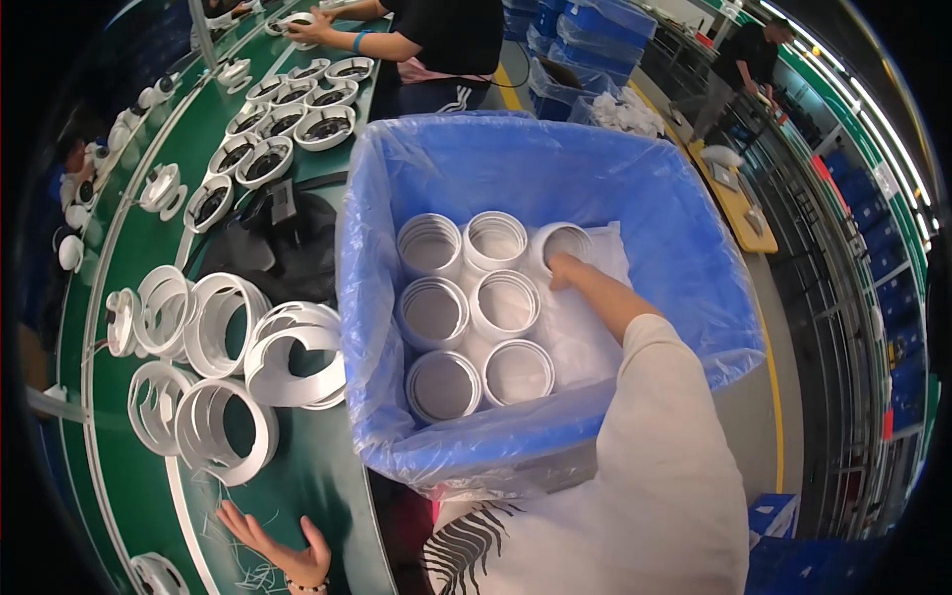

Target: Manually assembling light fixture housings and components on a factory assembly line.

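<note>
My right hand (565,272) reaches into a blue bin (684,288) lined with clear plastic film. Its fingers grip the near rim of a white cylindrical housing (551,234) at the far end of the right column; some fingertips are hidden inside it. Several like white housings (433,309) stand upright beside it in two columns, on a white sheet (580,357). Low over the green bench, my left hand (273,543) holds nothing, its fingers spread. Just beyond it stand several white rings with cut-outs (226,430).
Thin loose strands (256,575) lie by my left hand on the bench. A black bag (273,238) and several white round parts with dark insides (266,159) are farther up. A co-worker (436,45) handles a white part at the far end. Blue crates (595,40) stand behind the bin.
</note>
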### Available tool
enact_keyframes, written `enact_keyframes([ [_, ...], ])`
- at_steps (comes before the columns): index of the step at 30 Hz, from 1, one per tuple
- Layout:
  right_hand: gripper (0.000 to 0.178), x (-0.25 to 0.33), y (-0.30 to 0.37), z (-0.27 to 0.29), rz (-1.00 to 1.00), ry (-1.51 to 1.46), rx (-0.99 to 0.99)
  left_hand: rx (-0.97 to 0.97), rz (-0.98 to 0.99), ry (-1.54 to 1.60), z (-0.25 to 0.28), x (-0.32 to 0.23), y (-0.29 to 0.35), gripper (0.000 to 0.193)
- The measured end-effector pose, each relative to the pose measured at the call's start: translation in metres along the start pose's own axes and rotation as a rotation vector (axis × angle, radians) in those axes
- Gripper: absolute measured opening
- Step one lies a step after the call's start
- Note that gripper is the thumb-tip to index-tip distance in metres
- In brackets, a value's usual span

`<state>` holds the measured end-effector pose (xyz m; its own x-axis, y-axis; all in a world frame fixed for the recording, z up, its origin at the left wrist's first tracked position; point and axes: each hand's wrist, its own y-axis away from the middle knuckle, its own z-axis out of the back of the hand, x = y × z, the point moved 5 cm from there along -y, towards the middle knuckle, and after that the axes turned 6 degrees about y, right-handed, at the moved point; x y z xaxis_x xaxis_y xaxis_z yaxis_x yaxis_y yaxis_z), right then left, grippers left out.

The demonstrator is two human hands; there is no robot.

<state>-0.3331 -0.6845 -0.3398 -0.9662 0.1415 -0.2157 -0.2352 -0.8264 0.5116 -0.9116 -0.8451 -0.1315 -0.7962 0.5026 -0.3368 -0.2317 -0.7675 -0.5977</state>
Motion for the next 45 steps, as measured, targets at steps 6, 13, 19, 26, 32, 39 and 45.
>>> enact_keyframes([
  [6, 0.064, -0.047, 0.034, 0.090, -0.125, -0.329, -0.182, -0.023, -0.007, -0.011, 0.027, 0.016, 0.026, 0.070],
  [13, 0.025, -0.001, 0.254, 0.228, 0.162, -1.178, -0.917, -0.090, -0.108, 0.085, 0.039, 0.013, 0.036, 0.080],
  [19, 0.058, 0.215, 0.350, 0.139, 0.892, -2.225, -0.159, -0.218, -0.264, 0.232, 0.051, -0.018, 0.060, 0.086],
  [26, 0.039, 0.390, 0.321, 0.049, 0.619, -2.415, 0.646, -0.160, -0.294, 0.166, 0.023, -0.057, 0.082, 0.025],
  [32, 0.048, 0.385, 0.284, 0.059, 0.570, -2.279, 0.293, -0.007, -0.176, -0.125, -0.031, -0.022, 0.062, 0.043],
  [39, 0.063, 0.371, 0.288, 0.047, 0.699, -1.432, -0.521, -0.161, -0.306, -0.021, -0.044, -0.009, 0.043, 0.025],
  [45, 0.086, 0.372, 0.319, 0.036, 0.940, -1.184, -0.754, -0.267, -0.364, 0.086, -0.063, -0.001, 0.052, 0.031],
])
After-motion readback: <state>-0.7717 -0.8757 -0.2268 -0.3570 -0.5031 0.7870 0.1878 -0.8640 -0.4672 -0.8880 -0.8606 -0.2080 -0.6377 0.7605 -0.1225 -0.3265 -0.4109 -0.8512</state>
